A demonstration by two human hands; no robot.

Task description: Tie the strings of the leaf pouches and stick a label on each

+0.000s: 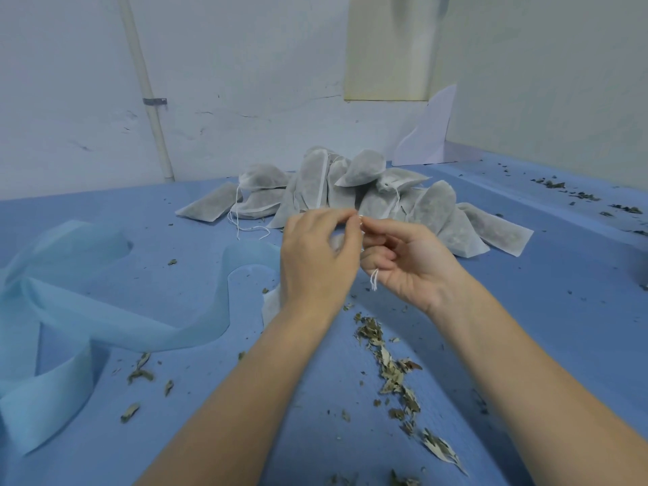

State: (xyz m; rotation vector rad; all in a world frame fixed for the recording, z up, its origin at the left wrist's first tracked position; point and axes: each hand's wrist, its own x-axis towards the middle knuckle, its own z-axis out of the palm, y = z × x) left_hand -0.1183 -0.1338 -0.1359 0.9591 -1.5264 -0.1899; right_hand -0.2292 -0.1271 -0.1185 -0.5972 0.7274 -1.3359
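The white string [374, 279] runs between the two hands held above the blue surface [526, 310], its loose end dangling under the right hand [410, 264], whose fingers curl round it while the left hand [315, 254] pinches it at the fingertips; the pouch [271, 306] itself is mostly hidden behind the left wrist. To knot it well, I would keep the string taut, draw the loop down snug against the pouch neck, and pull evenly so no leaves spill. The heap of pouches [368, 191] lies just beyond, with scattered leaves [389, 366] nearer.

Grey-white pouches [354, 191], blue table [526, 327]
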